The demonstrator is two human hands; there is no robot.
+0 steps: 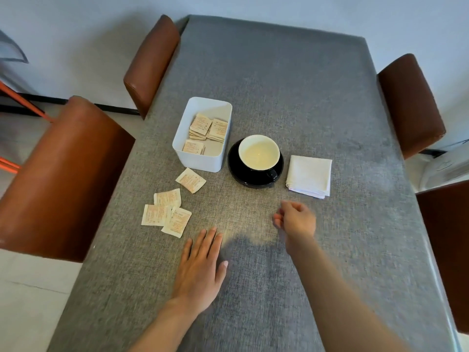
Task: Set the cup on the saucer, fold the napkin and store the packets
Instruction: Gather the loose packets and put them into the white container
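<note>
A grey cloth-covered counter (291, 97) is seen from above, with brown chairs (63, 179) along its sides. Near the middle, a black cup with a cream interior (258, 153) sits on a black saucer (234, 171), its handle pointing toward the near edge. Just right of the saucer lies a white napkin (309, 175), folded into a square. Just left of the saucer stands a white rectangular bin (200, 162) holding several beige packets (208, 128). Four more loose packets (166, 210) lie on the cloth nearer than the bin, three of them overlapping. The left hand (200, 262) rests flat on the counter, fingers spread open and empty, near the loose packets. The right hand (295, 221) hangs above the cloth, blurred, fingers loosely curled and holding nothing visible.
</note>
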